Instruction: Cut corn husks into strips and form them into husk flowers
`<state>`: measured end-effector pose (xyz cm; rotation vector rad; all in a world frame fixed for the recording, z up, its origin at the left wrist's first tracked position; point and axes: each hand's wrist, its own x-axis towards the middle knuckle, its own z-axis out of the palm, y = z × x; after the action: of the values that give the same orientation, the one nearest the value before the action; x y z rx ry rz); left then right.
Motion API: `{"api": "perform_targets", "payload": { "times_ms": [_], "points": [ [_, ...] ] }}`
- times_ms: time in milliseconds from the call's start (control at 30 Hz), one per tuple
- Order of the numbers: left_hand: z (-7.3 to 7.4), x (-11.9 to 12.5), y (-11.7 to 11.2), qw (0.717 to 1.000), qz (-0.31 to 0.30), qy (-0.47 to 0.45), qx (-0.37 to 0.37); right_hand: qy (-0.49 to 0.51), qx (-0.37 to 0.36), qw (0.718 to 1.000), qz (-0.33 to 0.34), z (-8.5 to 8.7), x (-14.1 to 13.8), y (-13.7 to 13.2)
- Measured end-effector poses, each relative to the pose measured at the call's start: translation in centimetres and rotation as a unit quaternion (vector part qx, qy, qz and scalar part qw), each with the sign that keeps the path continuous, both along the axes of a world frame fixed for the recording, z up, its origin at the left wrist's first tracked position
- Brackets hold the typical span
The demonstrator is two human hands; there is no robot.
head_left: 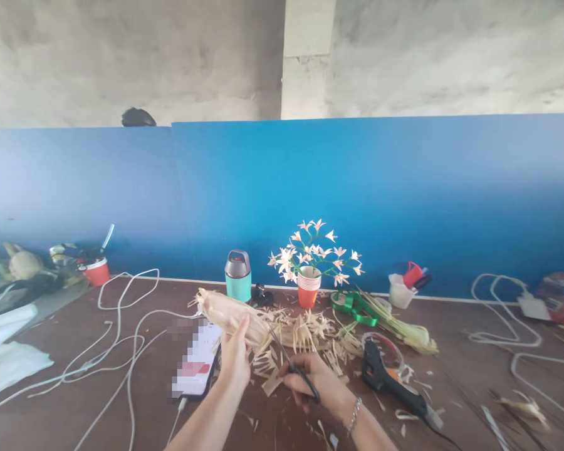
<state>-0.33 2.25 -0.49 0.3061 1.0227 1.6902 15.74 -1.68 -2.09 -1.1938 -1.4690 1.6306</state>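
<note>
My left hand (236, 356) is closed around a pale dried corn husk (230, 313), thumb on top, its narrow end pointing up and left. In my right hand (316, 379) is a pair of dark scissors (286, 355); their blades point up and left to the husk's right end. Whether the blades touch the husk I cannot tell. Beyond my hands lies a heap of cut husk pieces (305, 332), some cut into fringes. A red paper cup (309, 291) behind it holds several cream star-shaped flowers (317, 250) on green stems.
A phone (197, 366) lies left of my left forearm, with white cables (131, 351) farther left. A black glue gun (392, 379) rests to the right. Green ribbon (357, 310), a straw bundle (399, 326) and a teal flask (238, 279) stand or lie before the blue partition (263, 188).
</note>
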Motion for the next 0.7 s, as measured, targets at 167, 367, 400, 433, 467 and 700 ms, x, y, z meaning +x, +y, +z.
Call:
{"api": "perform_targets", "payload": {
  "times_ms": [167, 367, 400, 433, 467, 700],
  "points": [
    [0.24, -0.11, 0.02, 0.998, -0.050, -0.023, 0.006, 0.044, -0.027, 0.997, 0.052, 0.20, 0.62, -0.19],
    [0.15, 0.05, -0.29, 0.990, -0.142, -0.020, 0.016, 0.056, -0.046, 0.995, 0.063, 0.41, 0.68, -0.30],
    [0.04, 0.14, -0.34, 0.990, -0.142, -0.018, 0.017, 0.054, -0.044, 0.996, 0.057, 0.41, 0.59, -0.30],
    [-0.06, 0.24, -0.38, 0.990, -0.137, -0.015, 0.014, 0.048, -0.041, 0.997, 0.047, 0.38, 0.47, -0.29],
    [-0.17, 0.35, -0.40, 0.991, -0.129, -0.013, 0.009, 0.040, -0.037, 0.998, 0.035, 0.34, 0.35, -0.28],
    [-0.49, 0.57, -0.34, 0.993, -0.111, -0.042, 0.003, 0.023, -0.030, 0.999, 0.018, 0.16, 0.17, -0.20]
  ]
}}
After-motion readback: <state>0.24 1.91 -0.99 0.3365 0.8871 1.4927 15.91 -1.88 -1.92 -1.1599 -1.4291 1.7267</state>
